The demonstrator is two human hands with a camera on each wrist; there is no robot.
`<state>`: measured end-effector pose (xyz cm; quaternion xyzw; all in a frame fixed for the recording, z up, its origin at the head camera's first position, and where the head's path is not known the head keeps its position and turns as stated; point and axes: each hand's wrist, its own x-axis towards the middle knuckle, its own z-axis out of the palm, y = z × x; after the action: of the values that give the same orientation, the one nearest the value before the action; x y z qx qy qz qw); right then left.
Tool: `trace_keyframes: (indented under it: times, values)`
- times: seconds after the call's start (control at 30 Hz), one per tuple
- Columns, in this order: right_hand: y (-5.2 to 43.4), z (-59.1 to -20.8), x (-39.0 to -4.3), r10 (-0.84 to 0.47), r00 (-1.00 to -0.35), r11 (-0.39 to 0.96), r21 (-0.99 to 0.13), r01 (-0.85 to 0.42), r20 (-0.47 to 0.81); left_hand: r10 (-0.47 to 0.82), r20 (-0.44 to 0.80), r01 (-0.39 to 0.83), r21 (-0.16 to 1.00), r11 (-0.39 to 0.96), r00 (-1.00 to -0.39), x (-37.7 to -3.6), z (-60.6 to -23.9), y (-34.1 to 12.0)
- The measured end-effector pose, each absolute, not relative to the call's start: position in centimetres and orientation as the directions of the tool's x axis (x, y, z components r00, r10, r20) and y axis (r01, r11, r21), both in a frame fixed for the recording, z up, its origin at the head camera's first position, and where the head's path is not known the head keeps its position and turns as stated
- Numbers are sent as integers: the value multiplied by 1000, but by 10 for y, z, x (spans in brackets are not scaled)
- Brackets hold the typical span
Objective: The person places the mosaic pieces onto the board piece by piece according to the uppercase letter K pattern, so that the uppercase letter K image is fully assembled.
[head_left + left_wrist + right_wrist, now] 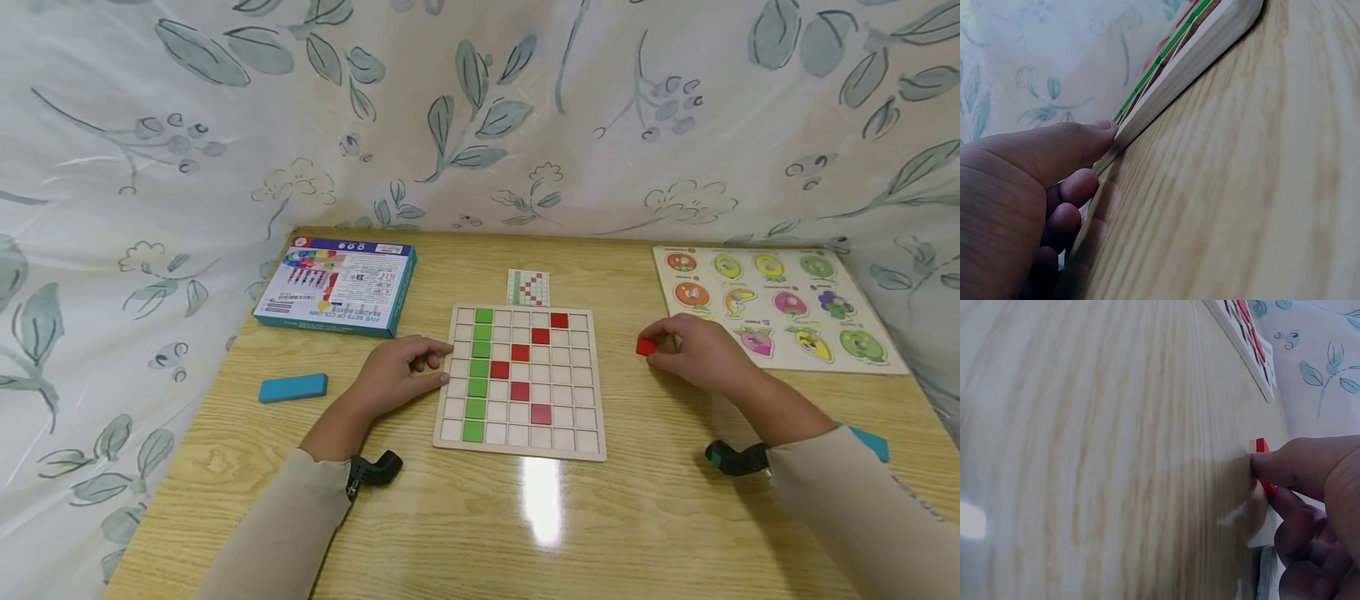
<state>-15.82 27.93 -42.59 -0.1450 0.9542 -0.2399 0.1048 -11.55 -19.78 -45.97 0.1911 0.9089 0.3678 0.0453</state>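
A wooden grid board (519, 451) lies mid-table, with a column of green tiles (477, 367) near its left side and several red tiles (520, 353) in slanting lines. My left hand (393, 373) touches the board's left edge with index finger and thumb; the other fingers are bent beneath. In the left wrist view the thumb meets the board's edge. To the right of the board, my right hand (697, 350) pinches a small red square tile (1262, 445) between thumb and finger, just above or on the table; I cannot tell which. Behind the board lies a pattern card (528, 288).
At the back left is a blue box (337, 285), with a blue block (293, 387) in front of it. A fruit puzzle board (772, 308) lies at the back right. Another blue piece (870, 443) is partly hidden by the right sleeve. A patterned curtain (480, 108) borders the table.
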Motion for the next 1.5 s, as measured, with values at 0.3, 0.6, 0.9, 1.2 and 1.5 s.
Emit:
trace_keyframes:
  times: [0.3, 0.6, 0.9, 1.2, 1.5]
  values:
    - [276, -426, -149, -340, -936, 814, -527, -244, -91, 376, 56, 307, 690, 655, -925, -116, -460, -197]
    - [255, -427, -122, -413, -910, 752, -570, -331, -16, 370, 56, 304, 690, 657, -927, -116, -460, -196]
    - [220, -434, -83, -541, -839, 620, -650, -439, 50, 370, 47, 298, 689, 660, -928, -115, -460, -197]
    - [192, -432, -59, -633, -774, 579, -656, -484, 12, 369, 45, 295, 695, 656, -928, -114, -458, -198]
    - [190, -432, -62, -657, -754, 573, -661, -484, -18, 375, 59, 309, 692, 652, -925, -116, -461, -198]
